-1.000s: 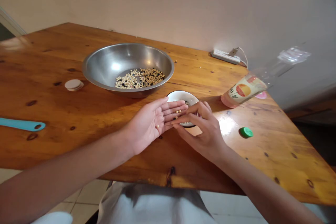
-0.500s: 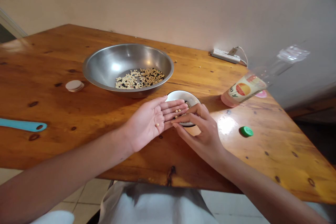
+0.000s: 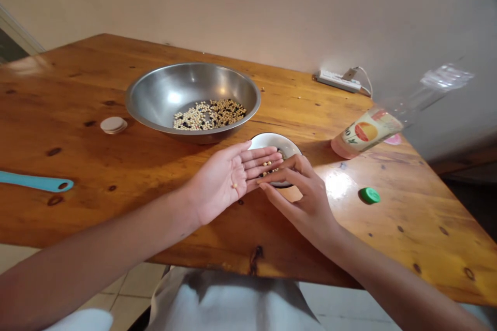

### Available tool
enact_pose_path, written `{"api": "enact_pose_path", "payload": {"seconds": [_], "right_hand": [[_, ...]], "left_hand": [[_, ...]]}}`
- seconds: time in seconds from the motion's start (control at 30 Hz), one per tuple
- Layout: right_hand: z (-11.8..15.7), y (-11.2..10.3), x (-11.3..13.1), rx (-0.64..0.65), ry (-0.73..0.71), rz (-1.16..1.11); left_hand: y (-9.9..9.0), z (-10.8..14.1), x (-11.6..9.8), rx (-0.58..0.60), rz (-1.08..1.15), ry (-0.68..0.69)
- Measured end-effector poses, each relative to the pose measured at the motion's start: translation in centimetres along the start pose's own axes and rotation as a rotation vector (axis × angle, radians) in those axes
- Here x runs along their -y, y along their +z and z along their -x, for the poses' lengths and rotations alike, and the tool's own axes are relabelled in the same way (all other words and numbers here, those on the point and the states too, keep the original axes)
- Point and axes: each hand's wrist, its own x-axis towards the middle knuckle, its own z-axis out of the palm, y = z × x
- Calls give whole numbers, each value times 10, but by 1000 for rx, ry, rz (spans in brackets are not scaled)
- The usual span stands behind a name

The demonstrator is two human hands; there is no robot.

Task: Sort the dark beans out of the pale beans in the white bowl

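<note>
My left hand point(image 3: 223, 181) lies palm up over the wooden table point(image 3: 77, 88), with one pale bean point(image 3: 234, 185) on the palm. Its fingertips reach over a small white bowl point(image 3: 274, 144), which holds several beans. My right hand point(image 3: 305, 199) curls its fingers above that bowl, their tips next to my left fingers. Nothing shows clearly between them. To the far side, a steel mixing bowl point(image 3: 155, 108) holds a mix of pale and black beans point(image 3: 209, 115).
A tilted plastic bottle with a fruit label point(image 3: 367, 132) stands out at the right, near a green bottle cap point(image 3: 369, 195). A beige disc lid point(image 3: 113, 125), a blue handle point(image 3: 34, 181) and a power strip point(image 3: 338, 81) lie on the table. The near table edge runs below my arms.
The whole view has shifted slightly, so everything sits a little further right. My hands keep nearly the same pose over the small bowl, and the bean stays on my left palm.
</note>
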Motion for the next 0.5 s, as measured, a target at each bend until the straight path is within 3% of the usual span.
{"api": "enact_pose_path", "payload": {"seconds": [0.5], "right_hand": [[0,-1,4,43,31,-45]], "left_hand": [[3,0,-1,-17,52,-16]]}}
